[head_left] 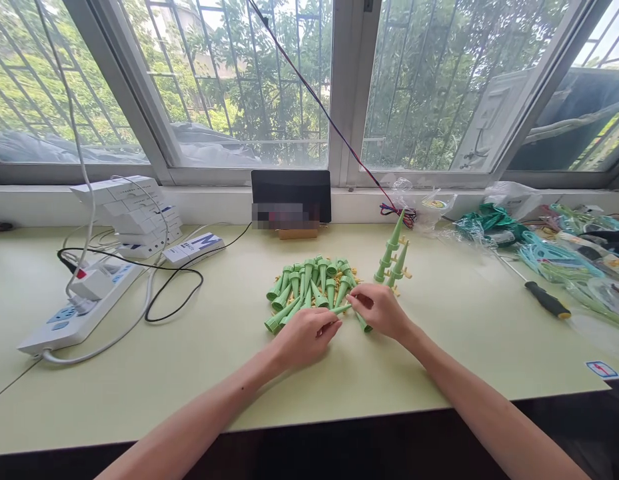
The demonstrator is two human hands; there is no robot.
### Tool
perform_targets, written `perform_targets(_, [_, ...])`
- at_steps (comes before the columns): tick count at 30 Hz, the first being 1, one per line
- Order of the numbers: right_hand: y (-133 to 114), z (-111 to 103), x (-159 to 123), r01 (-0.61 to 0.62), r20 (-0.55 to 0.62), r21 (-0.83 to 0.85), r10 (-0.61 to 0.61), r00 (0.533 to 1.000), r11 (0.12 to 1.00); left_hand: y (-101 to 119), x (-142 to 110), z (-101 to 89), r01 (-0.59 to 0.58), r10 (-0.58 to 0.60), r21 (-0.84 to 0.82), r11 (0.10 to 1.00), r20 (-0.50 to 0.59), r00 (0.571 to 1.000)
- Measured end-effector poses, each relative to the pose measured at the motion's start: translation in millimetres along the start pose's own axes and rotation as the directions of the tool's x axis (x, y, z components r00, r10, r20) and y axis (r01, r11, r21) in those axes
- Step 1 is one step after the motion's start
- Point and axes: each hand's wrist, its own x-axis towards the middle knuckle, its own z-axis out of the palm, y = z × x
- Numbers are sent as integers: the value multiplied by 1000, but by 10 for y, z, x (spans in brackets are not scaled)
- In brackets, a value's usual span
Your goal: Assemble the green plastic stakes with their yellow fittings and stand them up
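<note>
A pile of several green cone-shaped plastic pieces (309, 283) lies on the pale green table (199, 373), with small yellow bits among them. My left hand (304, 337) is curled at the pile's near edge, pinching one green cone piece (339, 310). My right hand (379, 310) is closed too, gripping another green cone piece (363, 324) whose tip pokes out below the fingers. The two held pieces meet between my hands. Just beyond my right hand stand two stacked stems of green cones (393, 257), leaning upward.
A white power strip (74, 310) with plugs and cables lies at the left, beside white boxes (132, 213). A dark tablet (290, 197) leans against the window sill. A black-handled screwdriver (542, 297) and plastic bags of green material (554, 253) lie at the right.
</note>
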Motion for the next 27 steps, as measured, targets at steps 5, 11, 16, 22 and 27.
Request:
perform_targets(5, [15, 8, 21, -21, -4, 31, 21, 1000, 999, 9, 7, -11, -11, 11, 14, 1000, 9, 1000])
perform_targets(11, [-5, 6, 29, -30, -5, 41, 30, 1000, 999, 2, 11, 1, -16, 16, 4, 1000, 12, 1000])
perform_targets(16, [-19, -5, 23, -36, 4, 43, 36, 999, 998, 6, 5, 1, -18, 18, 6, 1000, 16, 1000])
perform_targets(22, [-27, -6, 21, -42, 6, 37, 42, 999, 998, 7, 5, -1, -28, 28, 13, 1000, 17, 999])
perform_targets(27, [-36, -11, 23, -42, 11, 39, 42, 999, 998, 0, 8, 1, -21, 20, 24, 1000, 30, 999])
